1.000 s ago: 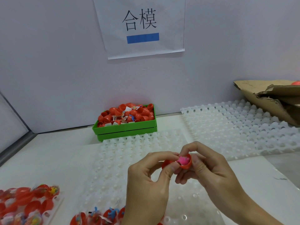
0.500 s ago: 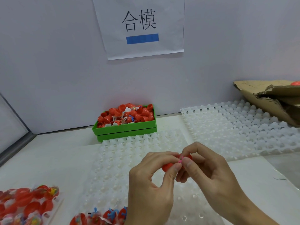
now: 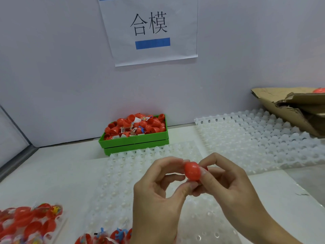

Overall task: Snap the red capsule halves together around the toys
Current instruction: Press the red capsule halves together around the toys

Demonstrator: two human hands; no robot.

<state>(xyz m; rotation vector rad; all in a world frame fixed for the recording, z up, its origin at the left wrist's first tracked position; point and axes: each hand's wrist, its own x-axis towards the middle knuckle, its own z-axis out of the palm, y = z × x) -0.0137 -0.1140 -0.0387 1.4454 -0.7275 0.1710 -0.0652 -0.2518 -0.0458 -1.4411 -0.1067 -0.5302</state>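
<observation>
A red capsule (image 3: 192, 171) is held between both hands above the white dimpled tray (image 3: 123, 182) in front of me. My left hand (image 3: 158, 196) pinches its left side between thumb and fingers. My right hand (image 3: 226, 184) pinches its right side, where a bit of the second red half peeks out. The rounded red half faces me; the toy inside is hidden. A green box (image 3: 135, 142) at the back wall is heaped with loose red halves and small packed toys.
A second white dimpled tray (image 3: 255, 138) lies to the right, with torn cardboard (image 3: 290, 110) behind it. Bags of red capsule halves with toys (image 3: 29, 224) sit at the near left, more at the bottom edge (image 3: 109, 236). A paper sign (image 3: 149, 29) hangs on the wall.
A second ago the open half showed a pink toy inside. The hands brought the halves together and turned the capsule, so only red shell shows now.
</observation>
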